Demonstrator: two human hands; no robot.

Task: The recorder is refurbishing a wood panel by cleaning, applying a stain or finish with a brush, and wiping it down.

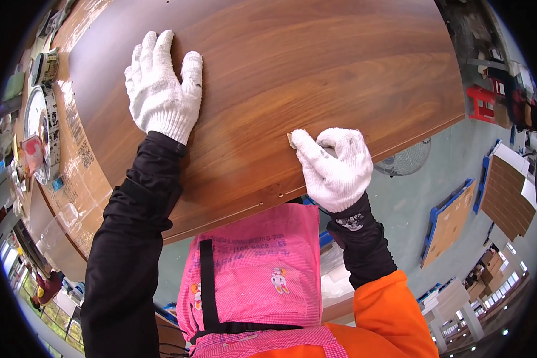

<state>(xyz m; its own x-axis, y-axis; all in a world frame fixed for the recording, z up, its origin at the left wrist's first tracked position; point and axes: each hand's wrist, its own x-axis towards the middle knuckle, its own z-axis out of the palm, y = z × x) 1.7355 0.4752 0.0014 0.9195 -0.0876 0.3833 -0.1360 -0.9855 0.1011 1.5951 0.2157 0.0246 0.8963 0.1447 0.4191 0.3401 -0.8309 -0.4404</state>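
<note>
My left fingers [161, 56] lie spread wide and flat on the panel [292, 77], gloved in white knit, holding nothing, only pressing on the wood grain. My right fingers [307, 143] are curled narrow around a small tan block [291, 139], which I pinch against the panel's surface close to its near edge. The left hand [160, 89] sits well apart from the right hand [335, 164], further up the board. The panel is a broad brown sheet resting on a cardboard-covered counter [77, 173], overhanging it toward me. A pink apron [256, 268] hangs below the edge. A fan [407, 160] stands on the floor beyond.
</note>
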